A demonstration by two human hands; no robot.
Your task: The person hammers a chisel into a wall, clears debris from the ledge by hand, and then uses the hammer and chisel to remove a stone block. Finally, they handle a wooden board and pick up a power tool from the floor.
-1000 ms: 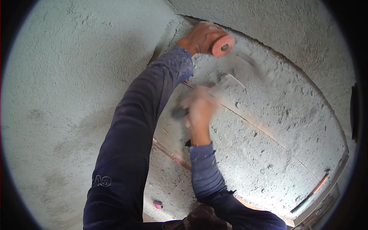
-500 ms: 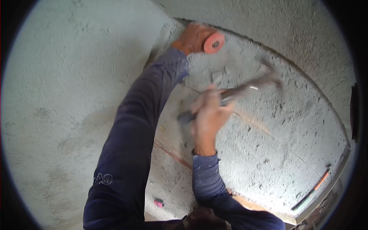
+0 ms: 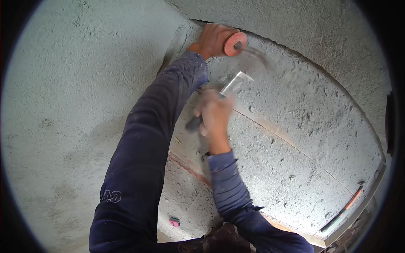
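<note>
My left hand [image 3: 214, 39] is raised to the top of a rough plastered wall and grips a chisel with an orange hand guard [image 3: 234, 44], its end set against the seam under the overhang. My right hand [image 3: 215, 117] holds a hammer [image 3: 230, 89] by its dark handle. The hammer is motion-blurred, and its head sweeps up toward the orange guard. Both arms are in dark blue long sleeves.
Rough grey plaster wall [image 3: 303, 139] carries a thin diagonal string or line [image 3: 278, 135]. A smoother plastered surface [image 3: 76, 105] fills the left. A small pink object [image 3: 174, 222] lies on the floor below. A level or bar with orange marking [image 3: 344, 208] leans at lower right.
The hammer was drawn back to the right half a second ago; now it has swung up and left toward the chisel's guard. The left hand has stayed on the chisel.
</note>
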